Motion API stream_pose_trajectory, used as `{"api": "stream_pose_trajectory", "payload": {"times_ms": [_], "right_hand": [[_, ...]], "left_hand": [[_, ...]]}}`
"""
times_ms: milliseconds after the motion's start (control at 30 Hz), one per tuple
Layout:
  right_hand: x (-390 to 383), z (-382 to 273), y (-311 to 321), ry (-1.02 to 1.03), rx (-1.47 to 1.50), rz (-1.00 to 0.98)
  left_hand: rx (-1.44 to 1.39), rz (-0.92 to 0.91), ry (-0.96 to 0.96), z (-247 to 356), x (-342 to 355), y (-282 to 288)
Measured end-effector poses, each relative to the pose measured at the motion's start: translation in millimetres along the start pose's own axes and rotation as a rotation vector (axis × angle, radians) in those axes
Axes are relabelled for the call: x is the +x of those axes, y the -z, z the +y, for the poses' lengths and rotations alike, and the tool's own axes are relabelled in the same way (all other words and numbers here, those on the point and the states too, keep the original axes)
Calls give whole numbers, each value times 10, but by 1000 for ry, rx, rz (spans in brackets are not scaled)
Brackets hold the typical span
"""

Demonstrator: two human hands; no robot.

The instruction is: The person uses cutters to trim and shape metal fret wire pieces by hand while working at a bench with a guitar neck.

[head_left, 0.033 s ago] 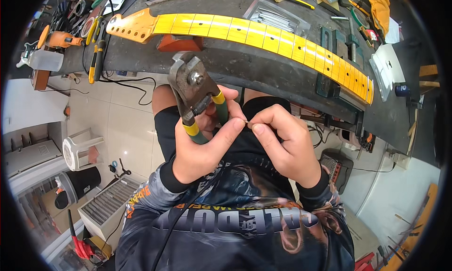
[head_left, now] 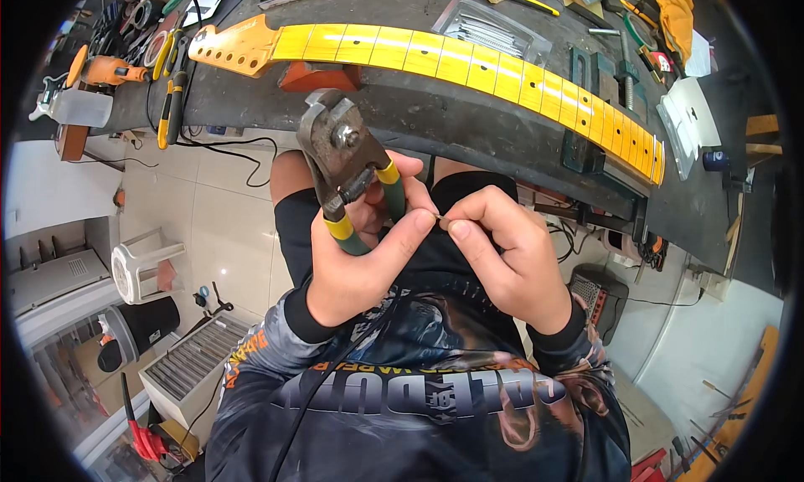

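My left hand (head_left: 356, 264) holds heavy steel cutters (head_left: 342, 151) with green and yellow grips, jaws upward over my lap. Its thumb and fingertip also meet at a tiny thin metal piece (head_left: 440, 217). My right hand (head_left: 511, 260) pinches the other end of that piece between thumb and index finger; its exact shape is too small to make out. Beyond my hands, a yellow guitar neck (head_left: 419, 51) with a natural wood headstock (head_left: 230, 46) lies across the bench, raised on a red block (head_left: 314, 78) and a support at the right.
The dark bench (head_left: 394, 97) also bears pliers (head_left: 173, 113), an orange power tool (head_left: 105, 67), a bottle (head_left: 79, 108), a tray of metal strips (head_left: 477, 34) and a vise (head_left: 595, 88). Below are cables, a white stool (head_left: 138, 268) and a box of long pieces (head_left: 180, 369).
The head of the cutters has shifted very slightly upward, away from me. Otherwise my hands and the things around them look the same.
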State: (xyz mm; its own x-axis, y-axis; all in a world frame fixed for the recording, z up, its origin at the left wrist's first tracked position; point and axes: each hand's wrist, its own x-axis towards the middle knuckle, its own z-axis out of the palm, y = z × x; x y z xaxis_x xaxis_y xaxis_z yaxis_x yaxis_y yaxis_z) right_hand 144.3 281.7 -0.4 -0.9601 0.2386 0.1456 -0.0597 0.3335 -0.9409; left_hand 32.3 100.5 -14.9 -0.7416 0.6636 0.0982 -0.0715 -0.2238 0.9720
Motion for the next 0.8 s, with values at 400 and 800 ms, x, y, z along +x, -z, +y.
{"api": "stream_pose_trajectory", "payload": {"times_ms": [400,800], "right_hand": [[-15,2,-19,-193,250,-64],[-5,-7,37,-175,439,229]], "left_hand": [[-21,54,50,19,-2,-31],[576,-225,113,42,-7,186]]}}
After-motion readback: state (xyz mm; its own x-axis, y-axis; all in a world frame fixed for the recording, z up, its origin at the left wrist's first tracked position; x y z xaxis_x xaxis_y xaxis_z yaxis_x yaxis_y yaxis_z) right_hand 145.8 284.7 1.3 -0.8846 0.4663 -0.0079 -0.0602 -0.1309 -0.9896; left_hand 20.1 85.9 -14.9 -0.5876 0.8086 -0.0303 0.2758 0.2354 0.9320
